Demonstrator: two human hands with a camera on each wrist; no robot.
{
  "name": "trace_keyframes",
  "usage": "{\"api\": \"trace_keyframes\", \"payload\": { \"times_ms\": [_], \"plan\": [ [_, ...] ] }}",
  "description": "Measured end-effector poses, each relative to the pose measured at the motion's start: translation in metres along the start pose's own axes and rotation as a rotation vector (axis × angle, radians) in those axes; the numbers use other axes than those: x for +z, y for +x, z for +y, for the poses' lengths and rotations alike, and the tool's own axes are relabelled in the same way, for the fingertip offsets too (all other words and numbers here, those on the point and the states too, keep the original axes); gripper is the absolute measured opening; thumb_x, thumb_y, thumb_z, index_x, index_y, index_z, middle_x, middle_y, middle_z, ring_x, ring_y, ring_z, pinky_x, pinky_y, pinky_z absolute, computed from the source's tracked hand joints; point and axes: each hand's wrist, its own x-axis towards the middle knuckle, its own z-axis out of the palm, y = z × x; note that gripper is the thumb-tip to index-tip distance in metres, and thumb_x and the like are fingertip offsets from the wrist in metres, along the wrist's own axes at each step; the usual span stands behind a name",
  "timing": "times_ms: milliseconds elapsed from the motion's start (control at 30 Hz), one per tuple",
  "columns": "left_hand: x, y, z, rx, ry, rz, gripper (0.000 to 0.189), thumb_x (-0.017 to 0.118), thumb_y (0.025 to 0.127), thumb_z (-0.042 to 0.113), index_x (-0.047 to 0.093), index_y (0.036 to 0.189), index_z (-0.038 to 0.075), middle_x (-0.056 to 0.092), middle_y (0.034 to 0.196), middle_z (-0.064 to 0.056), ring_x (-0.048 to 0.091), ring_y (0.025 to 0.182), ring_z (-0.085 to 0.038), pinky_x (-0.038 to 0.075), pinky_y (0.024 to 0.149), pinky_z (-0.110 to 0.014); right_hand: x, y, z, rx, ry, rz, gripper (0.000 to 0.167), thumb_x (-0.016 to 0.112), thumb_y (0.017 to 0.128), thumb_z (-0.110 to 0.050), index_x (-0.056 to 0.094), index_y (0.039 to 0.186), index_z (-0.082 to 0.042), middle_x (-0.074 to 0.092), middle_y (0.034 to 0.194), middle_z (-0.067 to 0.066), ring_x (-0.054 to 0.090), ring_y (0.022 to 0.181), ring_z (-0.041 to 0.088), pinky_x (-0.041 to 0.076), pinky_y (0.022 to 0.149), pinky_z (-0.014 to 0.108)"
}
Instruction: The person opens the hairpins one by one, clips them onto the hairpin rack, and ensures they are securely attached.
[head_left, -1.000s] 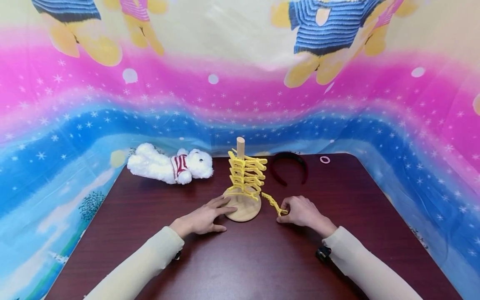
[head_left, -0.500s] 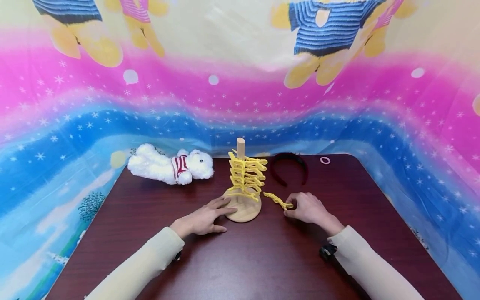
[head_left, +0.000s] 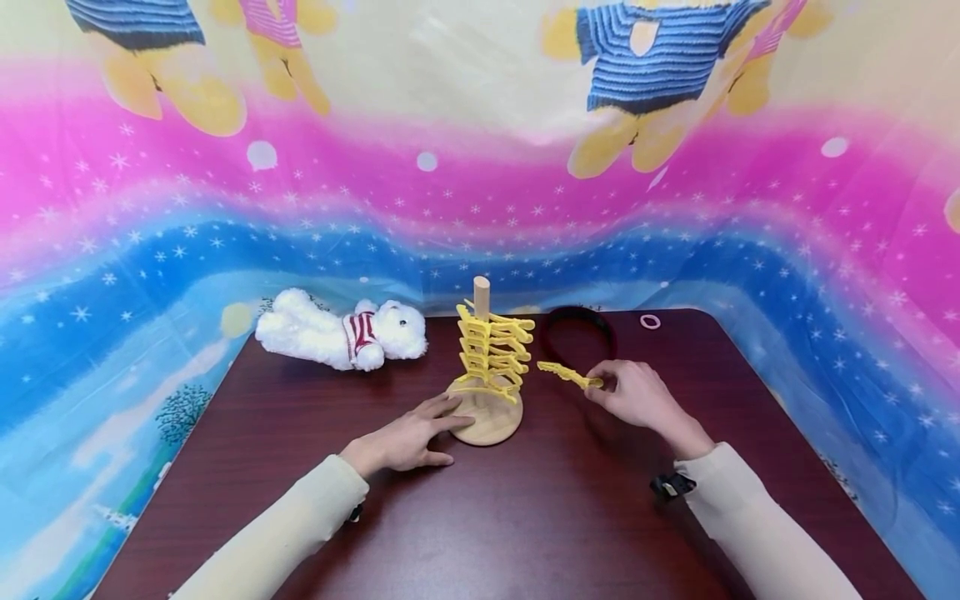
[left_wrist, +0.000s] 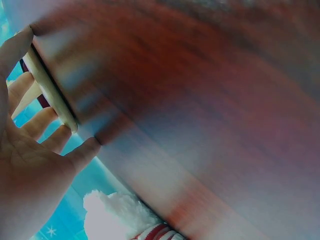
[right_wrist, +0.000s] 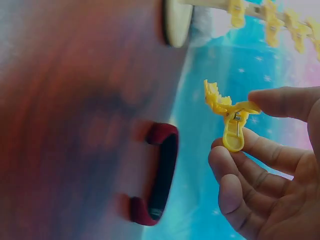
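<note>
My right hand (head_left: pixel 639 398) is raised off the table, pinching the handles of a yellow alligator hair clip (head_left: pixel 567 374) between thumb and fingers. In the right wrist view the clip (right_wrist: pixel 233 132) points away from the palm, its toothed jaws parted. Just left of it stands a wooden post (head_left: pixel 482 298) on a round base (head_left: pixel 491 423), and several yellow hair clips (head_left: pixel 489 354) are fastened along the post, one above another. My left hand (head_left: pixel 405 435) rests at the base's left side with spread fingers, some fingertips on the wood. The left wrist view shows those fingers along the base's edge (left_wrist: pixel 52 92).
A white teddy bear (head_left: pixel 315 329) in a striped shirt lies at the back left. Behind my right hand is a dark red headband (head_left: pixel 547 329), and a pink hair tie (head_left: pixel 650 321) lies near the back right edge. Printed cloth (head_left: pixel 495 192) hangs around the table.
My right hand has moved up, away from me and slightly right, carrying the hair clip, which has turned closer to level. My left hand and the stand have stayed put.
</note>
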Motion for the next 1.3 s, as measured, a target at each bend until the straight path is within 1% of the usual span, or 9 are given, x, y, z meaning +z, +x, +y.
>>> {"api": "trace_keyframes", "payload": {
  "times_ms": [167,467,600,733,833,967,1133,1300],
  "plan": [
    [0.001,0.0,-0.001,-0.005,0.0,-0.004,0.066,0.072,0.092,0.035,0.045,0.151,0.023,0.027,0.164,-0.014,0.021,0.153,-0.038,0.03,0.12,-0.053,-0.018,0.003,-0.007,-0.023,0.028,0.046,0.021,0.074,0.088,-0.03,0.076,0.102,-0.014,0.072,0.083,-0.002,0.061,0.072,0.01,0.048,0.066,0.029],
    [0.0,0.0,-0.001,-0.009,0.004,-0.01,0.065,0.071,0.092,0.036,0.045,0.151,0.024,0.027,0.165,-0.013,0.02,0.154,-0.037,0.03,0.12,-0.052,-0.045,0.01,-0.024,-0.058,0.026,0.081,0.021,0.072,0.091,-0.03,0.075,0.107,-0.016,0.072,0.09,-0.002,0.066,0.08,0.013,0.051,0.07,0.032],
    [0.001,0.001,-0.002,-0.006,0.009,-0.004,0.065,0.071,0.092,0.036,0.045,0.151,0.024,0.027,0.164,-0.014,0.021,0.153,-0.037,0.031,0.12,-0.052,-0.056,0.012,-0.031,-0.107,0.004,0.107,0.022,0.07,0.093,-0.03,0.074,0.109,-0.016,0.072,0.089,-0.002,0.066,0.079,0.014,0.046,0.078,0.036],
    [0.001,0.001,-0.003,-0.002,0.008,0.002,0.065,0.072,0.092,0.035,0.046,0.151,0.023,0.028,0.164,-0.014,0.021,0.153,-0.038,0.03,0.12,-0.052,-0.065,0.012,-0.039,-0.146,0.001,0.148,0.021,0.069,0.094,-0.029,0.074,0.11,-0.016,0.071,0.088,-0.003,0.065,0.075,0.011,0.047,0.076,0.035],
    [0.001,0.001,-0.002,-0.002,0.006,0.003,0.065,0.072,0.092,0.035,0.046,0.151,0.023,0.027,0.164,-0.015,0.021,0.153,-0.038,0.03,0.12,-0.052,-0.07,0.01,-0.043,-0.145,0.018,0.157,0.021,0.07,0.094,-0.028,0.073,0.111,-0.017,0.07,0.091,-0.002,0.066,0.075,0.01,0.05,0.067,0.032],
    [0.002,0.001,-0.003,-0.005,0.006,0.0,0.065,0.072,0.092,0.035,0.046,0.151,0.024,0.027,0.164,-0.014,0.021,0.153,-0.038,0.03,0.12,-0.052,-0.075,0.009,-0.048,-0.144,0.018,0.166,0.023,0.07,0.094,-0.028,0.073,0.113,-0.017,0.069,0.094,0.0,0.066,0.077,0.012,0.049,0.067,0.031],
    [0.002,0.001,-0.002,-0.004,0.0,0.0,0.065,0.072,0.092,0.035,0.046,0.151,0.024,0.028,0.164,-0.014,0.021,0.153,-0.038,0.03,0.12,-0.053,-0.081,0.009,-0.053,-0.174,0.023,0.195,0.022,0.071,0.094,-0.027,0.075,0.113,-0.017,0.069,0.093,-0.001,0.064,0.078,0.013,0.05,0.066,0.029],
    [0.002,0.001,-0.002,0.0,-0.002,0.003,0.066,0.072,0.092,0.035,0.046,0.15,0.023,0.028,0.164,-0.015,0.022,0.153,-0.038,0.03,0.12,-0.053,-0.085,0.009,-0.059,-0.191,0.052,0.189,0.021,0.071,0.094,-0.027,0.075,0.113,-0.019,0.069,0.093,-0.003,0.063,0.078,0.012,0.051,0.066,0.028]
  ]
}}
